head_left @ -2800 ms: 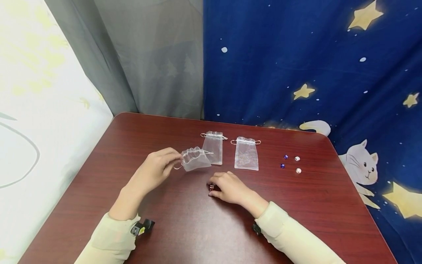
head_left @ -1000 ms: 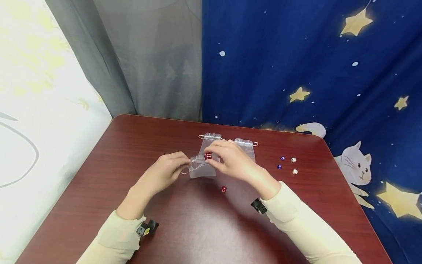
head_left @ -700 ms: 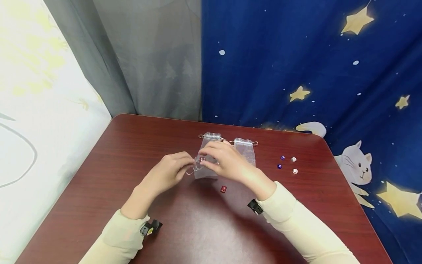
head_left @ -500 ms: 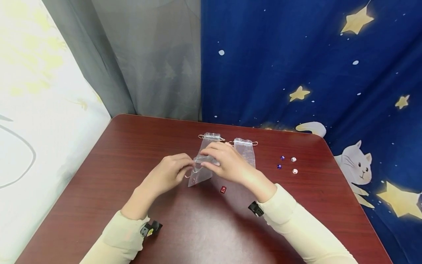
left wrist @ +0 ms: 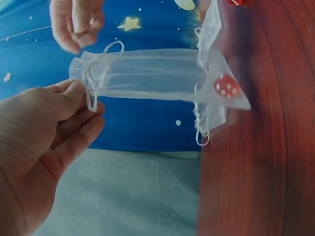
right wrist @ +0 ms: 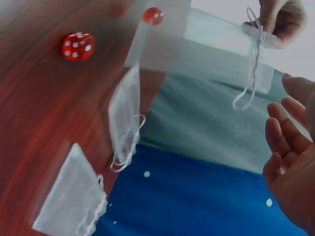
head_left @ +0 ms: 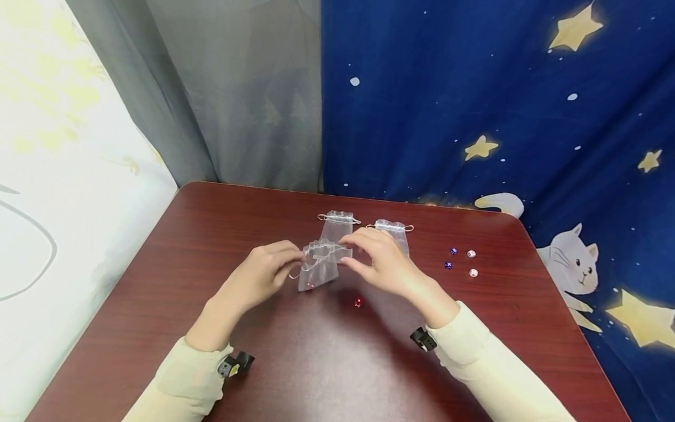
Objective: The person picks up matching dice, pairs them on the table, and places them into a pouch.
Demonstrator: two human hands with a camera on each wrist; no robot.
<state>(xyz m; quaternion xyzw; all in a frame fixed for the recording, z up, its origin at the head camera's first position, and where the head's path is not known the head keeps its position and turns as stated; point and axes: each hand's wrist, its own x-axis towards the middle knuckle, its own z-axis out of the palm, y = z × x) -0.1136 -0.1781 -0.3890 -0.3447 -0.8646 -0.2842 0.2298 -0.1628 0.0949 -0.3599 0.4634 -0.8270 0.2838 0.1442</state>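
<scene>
In the head view my left hand point(head_left: 263, 269) pinches the top edge of a sheer white drawstring pouch point(head_left: 324, 269), which hangs over the table. A red die point(left wrist: 226, 86) lies in the pouch's bottom corner, seen through the mesh in the left wrist view. Just right of the pouch's mouth is my right hand point(head_left: 390, 266), fingers apart and holding nothing; the right wrist view shows its empty palm. Another red die point(right wrist: 78, 46) rests on the table below the right hand.
Two more sheer pouches lie flat behind the hands, one at the middle point(head_left: 337, 223) and one partly covered by the right hand point(head_left: 392, 230). To the right sit two blue dice point(head_left: 448, 265) and two white dice point(head_left: 473, 273). Curtains hang behind the table point(head_left: 237, 217).
My right hand brought one red die up to the pouch's mouth and let go; it dropped to the bottom. That hand has since drawn back slightly right. The left hand kept its pinch.
</scene>
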